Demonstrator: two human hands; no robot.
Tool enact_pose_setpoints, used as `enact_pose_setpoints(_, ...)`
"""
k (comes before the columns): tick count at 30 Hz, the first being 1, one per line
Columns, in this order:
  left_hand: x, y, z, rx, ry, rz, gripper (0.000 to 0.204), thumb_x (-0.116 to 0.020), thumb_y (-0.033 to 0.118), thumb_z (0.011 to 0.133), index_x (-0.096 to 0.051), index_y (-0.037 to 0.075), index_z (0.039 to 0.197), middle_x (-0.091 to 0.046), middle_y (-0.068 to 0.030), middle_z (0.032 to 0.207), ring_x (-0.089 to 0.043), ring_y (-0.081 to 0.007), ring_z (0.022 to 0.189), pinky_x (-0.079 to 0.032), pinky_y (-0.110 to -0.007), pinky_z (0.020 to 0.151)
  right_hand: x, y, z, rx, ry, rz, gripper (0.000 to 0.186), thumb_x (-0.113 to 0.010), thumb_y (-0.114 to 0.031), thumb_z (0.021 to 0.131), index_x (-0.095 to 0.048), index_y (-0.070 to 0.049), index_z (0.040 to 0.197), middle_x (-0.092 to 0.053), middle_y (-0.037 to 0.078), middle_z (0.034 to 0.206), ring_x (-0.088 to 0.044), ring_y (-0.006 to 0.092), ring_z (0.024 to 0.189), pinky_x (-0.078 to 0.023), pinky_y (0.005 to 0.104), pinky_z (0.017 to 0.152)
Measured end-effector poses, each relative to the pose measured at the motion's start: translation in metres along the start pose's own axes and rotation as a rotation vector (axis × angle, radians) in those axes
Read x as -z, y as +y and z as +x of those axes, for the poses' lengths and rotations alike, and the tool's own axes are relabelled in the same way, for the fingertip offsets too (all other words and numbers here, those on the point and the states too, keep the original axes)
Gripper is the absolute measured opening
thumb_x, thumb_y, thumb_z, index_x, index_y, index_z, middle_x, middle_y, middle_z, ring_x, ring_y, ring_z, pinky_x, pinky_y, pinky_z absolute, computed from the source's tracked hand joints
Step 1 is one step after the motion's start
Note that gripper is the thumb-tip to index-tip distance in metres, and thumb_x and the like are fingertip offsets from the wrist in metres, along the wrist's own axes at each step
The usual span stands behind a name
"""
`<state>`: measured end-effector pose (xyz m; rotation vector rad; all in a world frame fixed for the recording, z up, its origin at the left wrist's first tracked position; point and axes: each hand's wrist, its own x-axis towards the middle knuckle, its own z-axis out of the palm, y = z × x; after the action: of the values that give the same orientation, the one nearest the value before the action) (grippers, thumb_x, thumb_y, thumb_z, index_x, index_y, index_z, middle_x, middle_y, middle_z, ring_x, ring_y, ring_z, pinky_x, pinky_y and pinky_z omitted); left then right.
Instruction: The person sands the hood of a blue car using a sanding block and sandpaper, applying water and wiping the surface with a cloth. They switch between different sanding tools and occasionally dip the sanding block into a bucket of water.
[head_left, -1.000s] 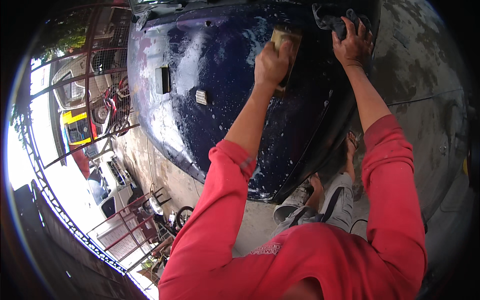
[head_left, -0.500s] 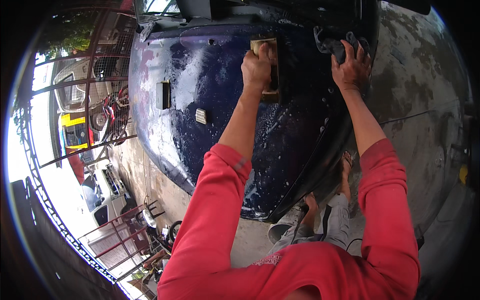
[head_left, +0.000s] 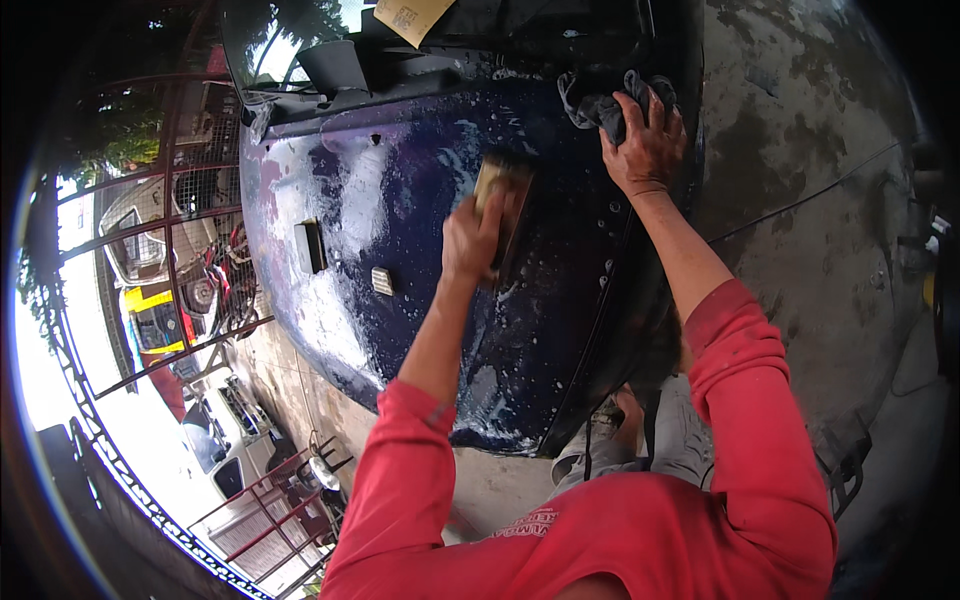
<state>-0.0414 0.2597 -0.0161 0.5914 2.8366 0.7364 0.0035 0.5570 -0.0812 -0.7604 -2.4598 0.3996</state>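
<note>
the left hand (head_left: 472, 238), grip closed round the long block (head_left: 503, 170), has drawn it a little nearer the person and slanted it over the wet hood (head_left: 560, 270): apparently mid-rub. the right hand (head_left: 645, 152) stays on the rag (head_left: 592, 108); whether it grips, i cannot tell. a yellow sheet (head_left: 412, 18) now shows.

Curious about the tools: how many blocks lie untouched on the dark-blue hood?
2: a dark rectangular block at left, and a smaller, pale ribbed block between it and the left hand.
</note>
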Motion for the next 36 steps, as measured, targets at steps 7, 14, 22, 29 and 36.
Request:
enact_pose_setpoints(7, 0.002, 0.086, 0.116, 0.164, 0.031, -0.044, 0.071, -0.056, 0.069, 0.103, -0.078, 0.002, 0.117, -0.078, -0.0278, 0.116, -0.072, -0.0468, 0.117, -0.056, -0.052, 0.102, 0.002, 0.000, 0.003, -0.012, -0.069, -0.015, 0.068, -0.090, -0.041, 0.084, -0.060, -0.035, 0.144, -0.046, 0.003, 0.158, -0.045, 0.0420, 0.146, -0.042, 0.0611, 0.119)
enact_pose_setpoints(14, -0.003, 0.093, 0.087, 0.619, 0.111, -0.406, 0.082, -0.070, 0.074, 0.093, -0.071, 0.002, 0.132, -0.078, -0.0231, 0.120, -0.075, -0.0369, 0.116, -0.056, -0.046, 0.101, 0.038, -0.022, -0.055, 0.194, -0.157, 0.012, 0.056, -0.086, -0.039, 0.086, -0.066, -0.030, 0.138, -0.055, 0.009, 0.149, -0.050, 0.0449, 0.139, -0.046, 0.0615, 0.113)
enact_pose_setpoints(22, 0.031, -0.006, -0.159, 0.484, 0.780, -0.576, 0.050, -0.073, 0.038, 0.104, -0.070, 0.007, 0.143, -0.069, -0.0179, 0.141, -0.061, -0.0334, 0.136, -0.045, -0.045, 0.117, 0.111, -0.150, -0.163, 0.431, -0.696, 0.778, 0.087, -0.094, -0.055, 0.079, -0.065, -0.013, 0.148, -0.059, 0.021, 0.153, -0.054, 0.0448, 0.143, -0.044, 0.0553, 0.119)
enact_pose_setpoints(29, -0.063, -0.003, -0.196, 0.678, 0.721, 0.010, 0.101, -0.085, 0.069, 0.083, -0.051, 0.020, 0.165, -0.035, -0.0280, 0.173, -0.027, -0.0495, 0.162, -0.019, -0.070, 0.128, 0.038, -0.140, -0.021, -0.246, -0.561, 0.870, 0.076, -0.087, -0.056, 0.089, -0.065, 0.002, 0.132, -0.072, 0.020, 0.126, -0.072, 0.0305, 0.107, -0.058, 0.0428, 0.093)
enact_pose_setpoints(36, 0.005, -0.053, -0.070, 0.016, 0.542, -0.181, 0.068, -0.081, 0.065, 0.087, -0.075, 0.017, 0.135, -0.056, -0.0183, 0.161, -0.046, -0.0434, 0.150, -0.035, -0.065, 0.122, 0.000, -0.148, 0.043, 0.097, -0.792, 0.523, 0.053, -0.077, -0.030, 0.089, -0.063, 0.005, 0.128, -0.072, 0.029, 0.126, -0.071, 0.0453, 0.118, -0.057, 0.0489, 0.099)
